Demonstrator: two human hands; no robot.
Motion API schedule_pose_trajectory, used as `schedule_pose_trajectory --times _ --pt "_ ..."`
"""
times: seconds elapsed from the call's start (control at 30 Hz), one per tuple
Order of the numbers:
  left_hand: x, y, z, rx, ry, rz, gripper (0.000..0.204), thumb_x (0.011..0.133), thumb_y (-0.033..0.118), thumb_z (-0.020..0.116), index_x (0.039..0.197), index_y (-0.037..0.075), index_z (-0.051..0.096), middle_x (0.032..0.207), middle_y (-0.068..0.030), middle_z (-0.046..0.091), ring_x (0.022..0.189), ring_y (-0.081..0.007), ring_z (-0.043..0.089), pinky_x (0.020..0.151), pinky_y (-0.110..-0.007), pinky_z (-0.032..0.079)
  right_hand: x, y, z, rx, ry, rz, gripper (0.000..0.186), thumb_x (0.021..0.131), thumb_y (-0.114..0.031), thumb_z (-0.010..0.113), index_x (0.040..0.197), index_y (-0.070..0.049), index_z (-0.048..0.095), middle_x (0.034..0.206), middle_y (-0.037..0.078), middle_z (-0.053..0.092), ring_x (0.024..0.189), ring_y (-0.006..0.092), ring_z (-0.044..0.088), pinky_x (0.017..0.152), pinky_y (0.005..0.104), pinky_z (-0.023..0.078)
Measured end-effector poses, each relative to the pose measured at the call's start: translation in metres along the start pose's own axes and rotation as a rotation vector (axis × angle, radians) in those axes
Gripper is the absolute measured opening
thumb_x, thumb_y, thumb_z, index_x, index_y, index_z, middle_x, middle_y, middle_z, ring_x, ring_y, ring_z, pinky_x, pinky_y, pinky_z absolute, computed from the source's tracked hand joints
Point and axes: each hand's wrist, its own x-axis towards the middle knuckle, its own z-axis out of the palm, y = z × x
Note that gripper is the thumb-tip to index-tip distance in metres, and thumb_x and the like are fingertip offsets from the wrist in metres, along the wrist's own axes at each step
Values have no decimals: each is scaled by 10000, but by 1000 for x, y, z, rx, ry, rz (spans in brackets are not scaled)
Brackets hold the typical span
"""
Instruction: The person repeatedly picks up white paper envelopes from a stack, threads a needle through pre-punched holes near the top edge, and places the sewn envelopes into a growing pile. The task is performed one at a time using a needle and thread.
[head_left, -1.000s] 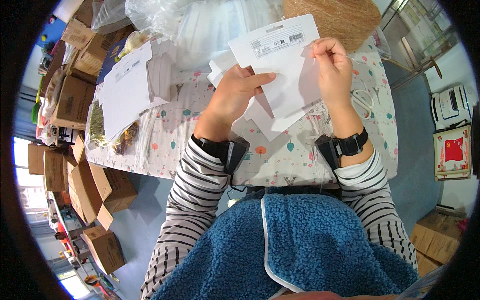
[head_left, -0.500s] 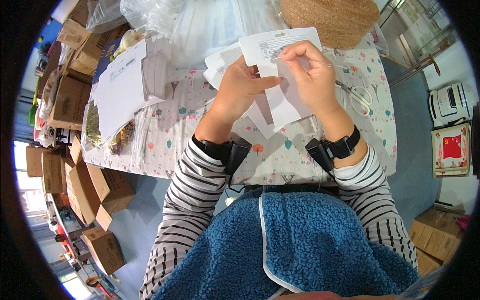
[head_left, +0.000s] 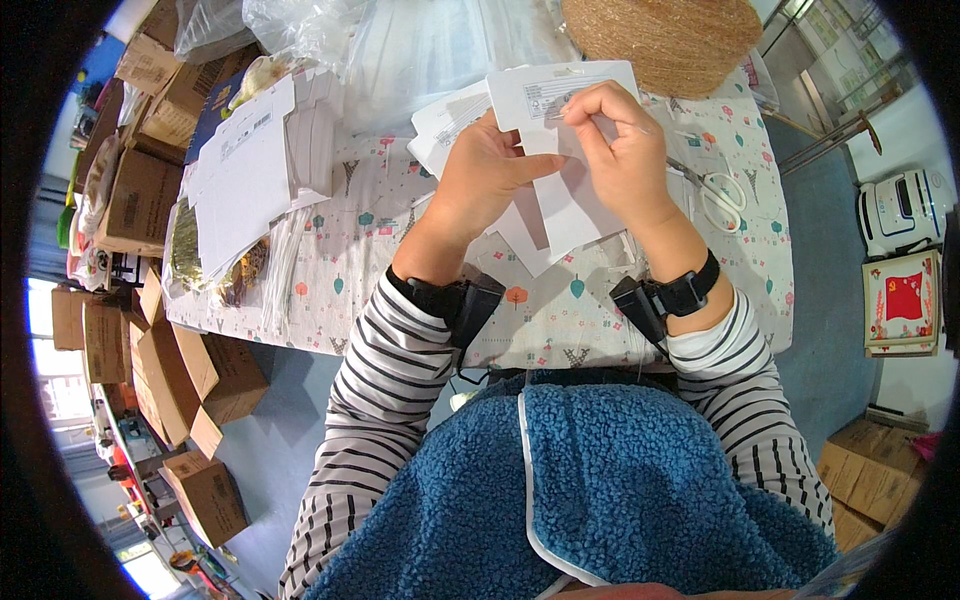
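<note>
My left hand [head_left: 480, 178] grips a white die-cut card [head_left: 568, 200] along its left side, thumb lying across the front. This card has a hang slot at its top edge and a printed panel below it. Over the card's right side, my right hand [head_left: 628, 160] pinches thumb and forefinger together on a thin, clear strand, too fine to make out fully. More white cards [head_left: 446, 128] lie beneath and behind the held one. White-handled scissors [head_left: 722, 202] rest on the table, just right of my right wrist.
A pile of white cards [head_left: 240, 170] sits at the table's left, above a bunch of thin white strips [head_left: 287, 270]. Clear plastic bags [head_left: 430, 60] and a large brown fibre roll [head_left: 665, 45] are at the back. Cardboard boxes [head_left: 205, 497] stand on the floor to the left.
The top of the held card has shifted slightly right and down. My right hand has moved a little to the left, still pinching. My left hand keeps its grip.
</note>
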Motion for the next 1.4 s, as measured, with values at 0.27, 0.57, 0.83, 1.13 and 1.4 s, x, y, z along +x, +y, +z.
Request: schedule_pose_trajectory --times 0.27,0.57,0.83,1.13,1.4 --pt "2 -4 -2 36 -1 -11 424 849 -67 734 1245 -37 586 1142 -85 680 1024 -149 644 899 -299 532 1 -4 2 -162 -53 -116 155 819 92 583 801 -62 595 821 65 552 743 251 588 662 349 493" --pt "1 -1 1 37 34 13 414 849 -65 730 1238 -37 592 1120 -79 692 990 -145 650 868 -291 530 0 1 0 -57 -6 -77 159 803 105 570 791 -53 588 821 65 574 758 232 604 689 323 496" --pt "-1 3 -2 43 95 6 376 859 -48 720 1218 -36 613 1127 -86 700 977 -151 655 869 -290 519 0 3 -1 66 -16 -9 104 836 80 592 829 -23 577 832 64 627 790 200 627 748 296 504" --pt "2 -2 -5 37 69 37 410 859 -59 714 1249 -33 590 1155 -80 691 1019 -151 649 898 -289 520 -1 -2 0 69 -57 22 101 848 77 598 826 -18 572 832 69 617 785 198 622 745 295 504" --pt "5 -7 -6 53 58 55 420 856 -82 701 1253 -29 577 1176 -77 685 1054 -152 644 922 -298 521 -1 -5 -2 -100 -152 -39 141 818 118 571 806 -21 557 868 63 627 816 199 620 763 302 503"
